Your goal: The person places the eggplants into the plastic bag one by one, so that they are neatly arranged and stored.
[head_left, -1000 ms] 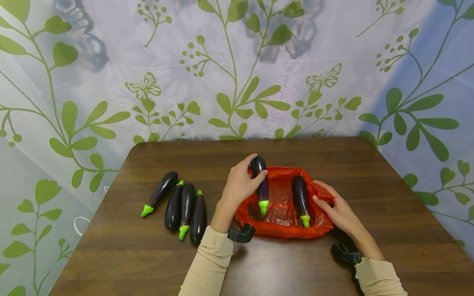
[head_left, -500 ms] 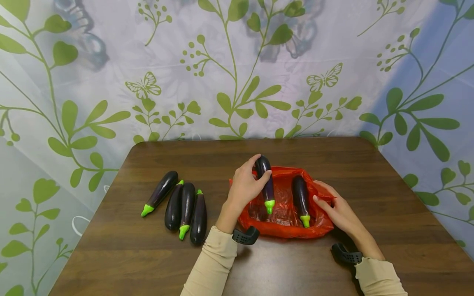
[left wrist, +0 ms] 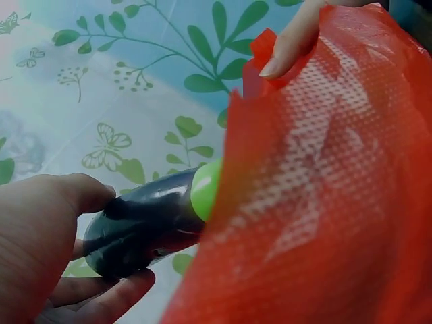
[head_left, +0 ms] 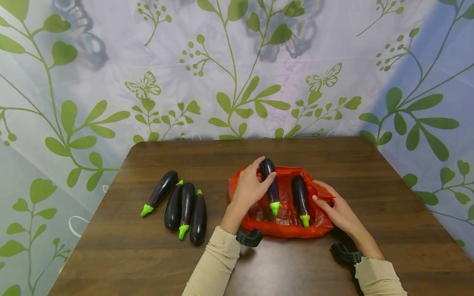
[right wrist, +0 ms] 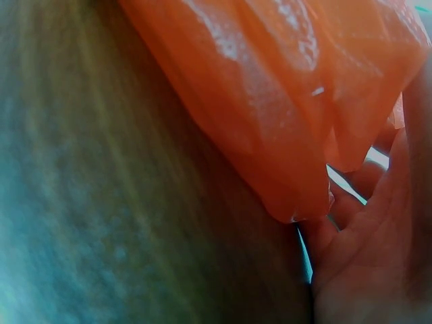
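A red plastic bag [head_left: 285, 231] lies with its mouth spread wide on the table. Over its left part, my left hand [head_left: 249, 190] grips a dark eggplant [head_left: 273, 191] by its rounded end, green cap toward me. The left wrist view shows this eggplant [left wrist: 145, 219] between thumb and fingers, its cap partly behind the bag [left wrist: 324, 175]. Inside the bag, on the right, lies another eggplant [head_left: 300, 195]. My right hand [head_left: 338, 209] holds the bag's right edge, thumb on the near side; in the right wrist view the fingers are partly hidden by the bag [right wrist: 270, 121].
On the left of the brown table [head_left: 122, 259] lie several more eggplants: one slanted [head_left: 161, 190], and others side by side, among them a middle one [head_left: 187, 205] and a right one [head_left: 198, 218]. A leaf-patterned cloth [head_left: 207, 98] hangs behind the table.
My left hand has moved a little to the right with its eggplant, which now hangs closer to the one in the bag. The right hand has stayed in place on the bag's edge.
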`<state>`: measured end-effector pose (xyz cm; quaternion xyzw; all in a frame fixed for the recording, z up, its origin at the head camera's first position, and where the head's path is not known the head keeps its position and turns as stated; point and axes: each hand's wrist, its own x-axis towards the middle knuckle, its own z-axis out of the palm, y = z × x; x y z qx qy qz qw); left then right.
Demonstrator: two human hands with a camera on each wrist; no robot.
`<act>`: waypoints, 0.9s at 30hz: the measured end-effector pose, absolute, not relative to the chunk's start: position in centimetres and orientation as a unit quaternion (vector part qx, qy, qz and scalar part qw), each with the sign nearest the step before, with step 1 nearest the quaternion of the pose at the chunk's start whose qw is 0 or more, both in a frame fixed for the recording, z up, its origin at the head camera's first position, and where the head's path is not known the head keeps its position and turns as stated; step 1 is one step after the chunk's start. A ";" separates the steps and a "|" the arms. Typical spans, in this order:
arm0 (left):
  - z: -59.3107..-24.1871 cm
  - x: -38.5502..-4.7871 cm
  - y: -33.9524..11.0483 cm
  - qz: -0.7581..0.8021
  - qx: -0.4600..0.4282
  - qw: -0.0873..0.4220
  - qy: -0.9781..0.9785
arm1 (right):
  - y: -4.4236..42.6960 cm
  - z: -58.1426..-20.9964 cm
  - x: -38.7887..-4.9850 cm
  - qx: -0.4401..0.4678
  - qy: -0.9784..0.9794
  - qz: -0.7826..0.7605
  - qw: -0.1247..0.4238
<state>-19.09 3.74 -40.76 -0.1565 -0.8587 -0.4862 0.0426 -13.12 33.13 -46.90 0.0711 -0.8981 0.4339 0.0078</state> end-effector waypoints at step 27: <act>-42.2 -18.1 6.5 -0.469 -0.192 0.002 -0.862 | 33.0 -47.0 -13.2 0.069 -0.899 0.433 0.009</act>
